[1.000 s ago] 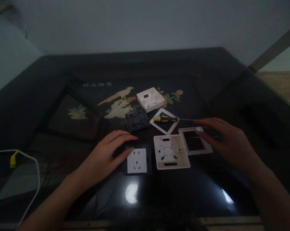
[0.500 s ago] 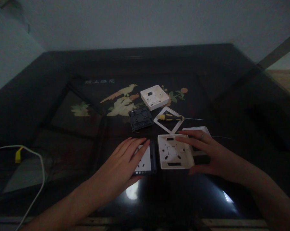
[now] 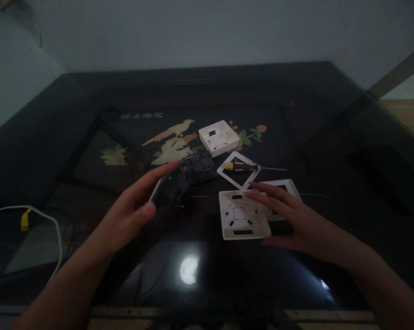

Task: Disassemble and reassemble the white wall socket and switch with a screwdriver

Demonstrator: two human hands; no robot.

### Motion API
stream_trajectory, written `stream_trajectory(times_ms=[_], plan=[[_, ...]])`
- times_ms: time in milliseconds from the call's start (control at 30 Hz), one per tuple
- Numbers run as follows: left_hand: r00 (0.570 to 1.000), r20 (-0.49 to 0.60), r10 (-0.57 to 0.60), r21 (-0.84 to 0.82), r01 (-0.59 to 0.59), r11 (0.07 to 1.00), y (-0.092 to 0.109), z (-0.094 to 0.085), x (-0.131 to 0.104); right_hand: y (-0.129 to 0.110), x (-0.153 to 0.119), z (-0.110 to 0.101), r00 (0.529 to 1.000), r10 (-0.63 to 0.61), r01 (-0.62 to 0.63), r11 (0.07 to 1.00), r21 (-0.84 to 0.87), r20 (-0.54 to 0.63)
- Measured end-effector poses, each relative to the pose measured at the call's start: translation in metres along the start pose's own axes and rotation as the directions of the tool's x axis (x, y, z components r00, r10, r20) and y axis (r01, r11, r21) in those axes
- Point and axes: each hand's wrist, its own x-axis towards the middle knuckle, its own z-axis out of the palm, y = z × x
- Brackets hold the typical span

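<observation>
Tilted up off the table, a dark socket panel (image 3: 170, 185) is gripped by its edge between the thumb and fingers of my left hand (image 3: 131, 213). Its dark back faces right. My right hand (image 3: 289, 208) has its fingers spread over the right side of a white square box (image 3: 239, 215) lying open side up. Behind the panel lies a second black socket part (image 3: 201, 168). A yellow and black screwdriver (image 3: 243, 167) rests across a white square frame (image 3: 227, 178). Another white frame (image 3: 292, 187) lies partly behind my right hand.
Farther back stands a second white box (image 3: 219, 137). Small screws (image 3: 179, 206) lie near the raised panel. At the left, a white cable (image 3: 52, 217) with a yellow tag (image 3: 24, 221) crosses the dark glossy table (image 3: 207, 91).
My left hand has lifted the socket panel from the table, moved it left and tipped it. The white box has shifted slightly left with my right hand beside it.
</observation>
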Motion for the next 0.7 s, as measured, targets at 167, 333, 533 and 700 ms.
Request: stream_trajectory(times_ms=[167, 333, 533, 700], plan=[[0.987, -0.061, -0.146, -0.053, 0.143, 0.988, -0.003, 0.009, 0.002, -0.010, 0.004, 0.009, 0.999, -0.030, 0.031, 0.999, 0.026, -0.035], [0.989, 0.081, -0.127, -0.107, 0.136, 0.985, 0.005, 0.023, 0.003, -0.023, 0.012, 0.022, 0.999, -0.020, 0.022, 0.998, 0.065, -0.038], [0.994, 0.109, -0.006, 0.126, -0.008, 0.992, 0.009, 0.048, -0.001, -0.026, 0.013, 0.024, 0.997, -0.032, 0.045, 0.982, 0.185, -0.070], [0.972, 0.217, 0.092, 0.389, -0.173, 0.905, 0.013, 0.067, 0.004, -0.025, 0.008, 0.013, 0.985, 0.005, 0.032, 0.978, 0.207, -0.174]])
